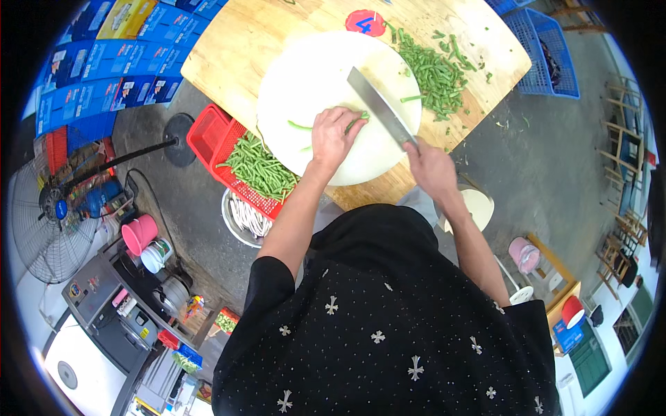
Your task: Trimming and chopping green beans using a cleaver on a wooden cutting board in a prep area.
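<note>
A round white cutting board (307, 73) lies on a wooden table (229, 47). My left hand (335, 132) is closed around a few green beans (299, 126), pressed on the board, with bean ends showing at the fingertips and beside the wrist. In my right hand (431, 165) is the handle of a cleaver (382, 109); its blade slants across the board just right of the left fingers. Cut green bean pieces (437, 78) are heaped at the board's right edge and on the table. Whole green beans (257, 166) fill a red plastic basket (208, 135) left of the board.
A metal bowl (229, 226) with pale strips stands below the basket. On the table's far side lies a red tag (365, 23) bearing a number. A blue crate (567, 78) stands right of the table, a pedestal fan (57, 208) at left, stacked blue boxes (104, 67) upper left.
</note>
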{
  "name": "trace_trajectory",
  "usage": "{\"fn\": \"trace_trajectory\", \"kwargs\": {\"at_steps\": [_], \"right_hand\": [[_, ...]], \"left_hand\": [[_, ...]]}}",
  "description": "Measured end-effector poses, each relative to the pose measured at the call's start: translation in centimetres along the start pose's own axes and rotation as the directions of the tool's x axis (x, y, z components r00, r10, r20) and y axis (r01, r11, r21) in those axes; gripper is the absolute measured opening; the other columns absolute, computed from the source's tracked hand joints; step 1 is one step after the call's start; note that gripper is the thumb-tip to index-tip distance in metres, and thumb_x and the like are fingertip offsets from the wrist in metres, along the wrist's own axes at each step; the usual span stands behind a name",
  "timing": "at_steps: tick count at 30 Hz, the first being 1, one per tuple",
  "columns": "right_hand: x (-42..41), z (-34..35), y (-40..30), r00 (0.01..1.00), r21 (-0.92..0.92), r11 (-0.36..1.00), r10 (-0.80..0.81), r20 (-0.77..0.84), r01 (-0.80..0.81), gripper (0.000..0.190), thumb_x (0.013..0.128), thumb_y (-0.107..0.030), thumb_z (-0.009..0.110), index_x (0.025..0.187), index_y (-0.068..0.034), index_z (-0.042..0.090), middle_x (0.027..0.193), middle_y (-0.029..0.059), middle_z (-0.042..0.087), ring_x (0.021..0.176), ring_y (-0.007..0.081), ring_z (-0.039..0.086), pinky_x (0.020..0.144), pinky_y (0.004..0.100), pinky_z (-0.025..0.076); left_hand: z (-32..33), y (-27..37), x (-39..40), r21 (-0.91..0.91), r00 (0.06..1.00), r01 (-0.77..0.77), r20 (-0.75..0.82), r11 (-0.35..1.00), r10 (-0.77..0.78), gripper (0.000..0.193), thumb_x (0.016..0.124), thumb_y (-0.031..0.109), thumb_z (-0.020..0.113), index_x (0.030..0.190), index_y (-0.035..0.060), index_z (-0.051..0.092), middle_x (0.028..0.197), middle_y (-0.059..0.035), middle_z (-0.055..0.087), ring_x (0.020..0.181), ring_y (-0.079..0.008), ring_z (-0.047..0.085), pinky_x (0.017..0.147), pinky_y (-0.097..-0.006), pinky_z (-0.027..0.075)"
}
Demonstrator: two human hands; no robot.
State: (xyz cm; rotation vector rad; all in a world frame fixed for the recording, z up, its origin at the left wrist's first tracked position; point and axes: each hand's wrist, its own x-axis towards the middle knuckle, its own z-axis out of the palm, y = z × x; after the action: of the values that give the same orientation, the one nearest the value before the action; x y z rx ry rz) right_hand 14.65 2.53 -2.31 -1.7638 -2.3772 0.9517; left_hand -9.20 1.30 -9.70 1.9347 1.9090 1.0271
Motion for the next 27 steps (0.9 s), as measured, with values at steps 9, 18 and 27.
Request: {"fn": "trace_trajectory", "kwargs": {"at_steps": [9,18,27], "right_hand": [[-1.9,-0.5,-0.4,0.989,0.119,0.986,0.125,-0.081,-0.115,0.033,0.105,-0.030,0.052,0.117,-0.003,0.068,0.073,0.0262,0.067,0.071,0.0479,0.067,0.065,0.0570,0.052],[-2.9,1.1,-0.2,0.982,0.144,0.975,0.178,-0.056,-0.169,0.031,0.105,-0.027,0.052,0.118,-0.003,0.066,0.073,0.0289,0.067,0.071,0.0494,0.067,0.064,0.0585,0.052],[-3.3,1.6,-0.5,0.985,0.106,0.985,0.148,-0.084,-0.138,0.025,0.104,-0.024,0.052,0.113,-0.003,0.064,0.074,0.0286,0.067,0.071,0.0496,0.067,0.063,0.0600,0.051]], "left_hand": [[0.0,1.0,1.0,0.071,0.999,0.047,-0.024,0.996,-0.046,0.033,0.080,0.029,0.085,0.105,0.0085,0.077,0.098,-0.0065,0.074,0.090,-0.0256,0.068,0.087,-0.0397,0.049],[-5.8,-1.8,-2.7,0.184,0.983,0.097,0.138,0.978,-0.124,0.055,0.080,0.036,0.084,0.125,0.0093,0.070,0.124,-0.0063,0.068,0.123,-0.0256,0.059,0.120,-0.0551,0.027],[-9.2,-4.6,-3.3,0.196,0.975,0.093,0.182,0.976,-0.129,0.076,0.075,0.037,0.088,0.140,0.0081,0.059,0.139,-0.0123,0.058,0.132,-0.0313,0.052,0.119,-0.0560,0.032]]}}
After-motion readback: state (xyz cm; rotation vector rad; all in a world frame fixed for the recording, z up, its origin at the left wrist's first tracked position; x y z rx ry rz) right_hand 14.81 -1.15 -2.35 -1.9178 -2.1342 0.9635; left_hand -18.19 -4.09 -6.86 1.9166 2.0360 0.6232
